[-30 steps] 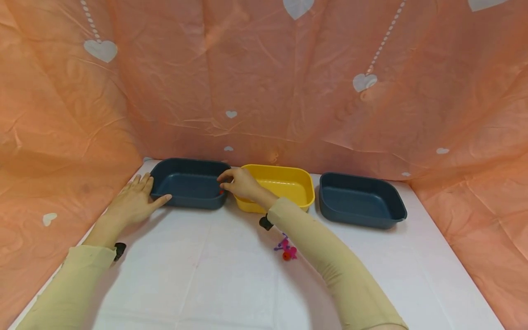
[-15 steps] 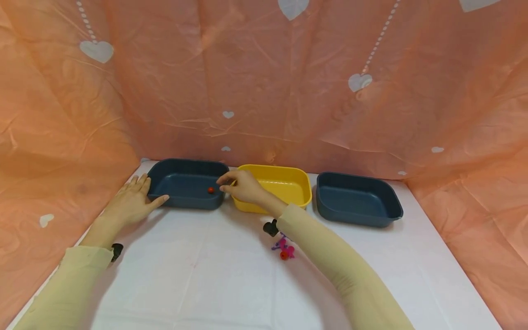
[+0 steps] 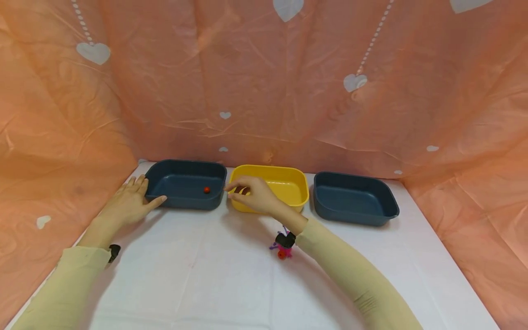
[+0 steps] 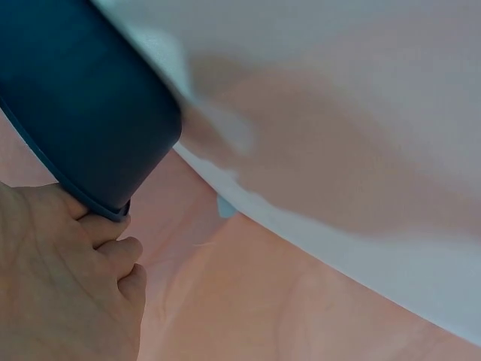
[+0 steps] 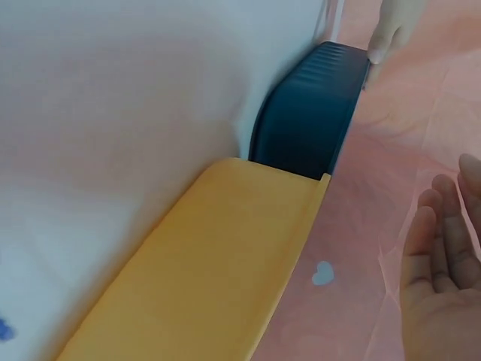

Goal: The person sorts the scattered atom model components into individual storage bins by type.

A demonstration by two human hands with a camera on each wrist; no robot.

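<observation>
Peach cloth (image 3: 247, 91) hangs behind our table (image 3: 231, 275). Left of the yellow tray (image 3: 288, 172), our left hand (image 3: 125, 201), fingers spread, touches a blue tray (image 3: 189, 203) holding a red bead (image 3: 206, 189); at the yellow tray's left end, our right hand (image 3: 256, 193) curves loosely, thumb and fingers apart.

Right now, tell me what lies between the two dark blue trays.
The head view shows the yellow tray between the left blue tray and the right blue tray, the right hand partly covering it.
</observation>
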